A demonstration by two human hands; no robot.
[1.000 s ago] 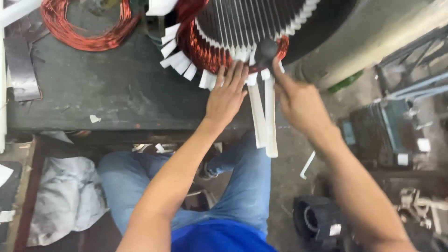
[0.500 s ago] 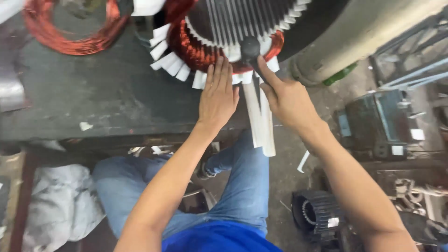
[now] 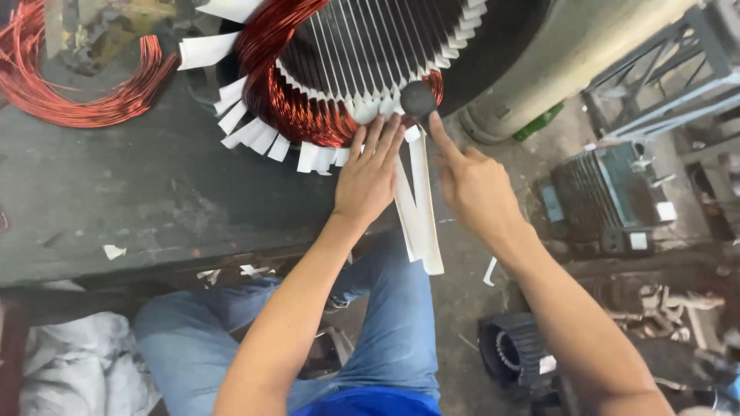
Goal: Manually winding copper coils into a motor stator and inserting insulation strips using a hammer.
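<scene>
A large motor stator (image 3: 370, 54) with a slotted core lies on a dark workbench (image 3: 116, 200). Copper windings (image 3: 285, 100) bulge from its end, with white insulation paper tabs (image 3: 254, 139) sticking out. My left hand (image 3: 370, 177) lies flat, fingers pressed on the windings and paper at the stator's lower edge. My right hand (image 3: 478, 192) grips a black round-headed tool (image 3: 418, 98), its head against the winding. Two long white paper strips (image 3: 420, 208) hang down between my hands.
A loose copper wire coil (image 3: 69, 85) lies at the bench's back left. A small grey motor (image 3: 609, 192) and a black fan cover (image 3: 516, 354) sit on the floor to the right. White cloth (image 3: 69, 370) lies lower left. My jeans-clad legs (image 3: 385, 331) are below.
The view has shifted and the stator appears a little lower and nearer. My right hand has drawn slightly back with the tool head still at the winding. My left hand stays pressed on the coil.
</scene>
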